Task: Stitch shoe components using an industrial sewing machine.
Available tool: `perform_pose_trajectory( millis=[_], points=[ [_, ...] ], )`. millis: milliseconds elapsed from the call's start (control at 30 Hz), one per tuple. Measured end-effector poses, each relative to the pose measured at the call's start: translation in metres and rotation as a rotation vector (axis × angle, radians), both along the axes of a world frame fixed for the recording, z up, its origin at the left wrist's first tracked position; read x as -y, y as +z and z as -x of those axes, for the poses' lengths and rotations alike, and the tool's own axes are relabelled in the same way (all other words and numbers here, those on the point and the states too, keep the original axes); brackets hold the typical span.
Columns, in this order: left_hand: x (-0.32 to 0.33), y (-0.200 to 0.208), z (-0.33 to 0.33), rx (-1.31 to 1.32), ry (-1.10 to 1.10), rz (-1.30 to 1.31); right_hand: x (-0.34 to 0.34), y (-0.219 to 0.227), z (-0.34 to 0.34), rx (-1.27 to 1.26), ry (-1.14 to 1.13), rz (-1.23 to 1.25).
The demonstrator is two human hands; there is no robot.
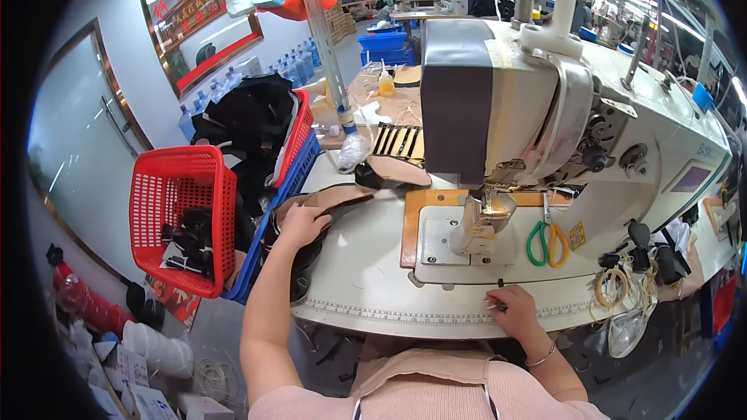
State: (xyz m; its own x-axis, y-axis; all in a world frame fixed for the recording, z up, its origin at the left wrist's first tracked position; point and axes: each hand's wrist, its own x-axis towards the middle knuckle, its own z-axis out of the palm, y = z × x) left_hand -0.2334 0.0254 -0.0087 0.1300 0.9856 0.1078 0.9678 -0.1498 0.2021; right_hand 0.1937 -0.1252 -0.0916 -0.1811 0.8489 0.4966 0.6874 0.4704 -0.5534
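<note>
At the left end of the sewing machine's white table, my left hand (302, 225) closes its fingers on a dark shoe upper piece (348, 195) with a beige lining. More dark pieces (305, 260) lie under and below that hand at the table's edge. My right hand (515, 311) is curled over the front edge of the table, near the printed ruler strip; a small dark and pale thing shows at its fingertips, too small to name. Another beige-lined piece (398, 170) rests farther back. The sewing machine (545, 109) stands between and beyond my hands.
Scissors (547, 243) with green and orange handles lie right of the machine's post (473, 225). A red basket (183, 218) of black pieces stands left, beside a blue crate (292, 179). Cords (618, 288) hang at the right. A yellow bottle (386, 82) stands behind.
</note>
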Motion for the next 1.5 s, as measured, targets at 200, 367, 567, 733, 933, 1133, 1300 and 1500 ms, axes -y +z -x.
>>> perform_pose_trajectory(
  millis=[200, 367, 567, 733, 933, 1133, 1300, 1500],
  points=[
    [0.004, -0.006, -0.006, -0.047, -0.014, 0.075, -0.005, 0.017, 0.033, -0.023, 0.187, -0.009],
    [-0.002, -0.004, 0.001, 0.228, 0.250, 0.192, -0.001, 0.009, 0.033, 0.006, 0.219, -0.051],
    [0.008, -0.004, -0.037, 0.068, 0.024, -0.057, 0.000, -0.001, 0.028, 0.057, 0.207, 0.016],
    [-0.011, -0.011, -0.027, 0.145, -0.152, -0.561, 0.003, -0.003, 0.029, 0.023, 0.172, -0.015],
    [0.012, 0.044, -0.026, 0.557, -0.196, -0.821, 0.004, -0.002, 0.030, 0.000, 0.201, 0.034],
    [0.039, 0.047, -0.091, 0.982, -0.147, 0.074, -0.021, 0.023, 0.045, -0.292, 0.180, -0.060],
    [0.068, 0.026, -0.146, 1.116, -0.304, 0.407, -0.029, 0.050, 0.047, -0.687, 0.136, 0.229],
    [0.082, 0.019, -0.189, 1.287, -0.541, 0.714, -0.035, 0.056, -0.002, -0.980, 0.311, 0.638]
  ],
)
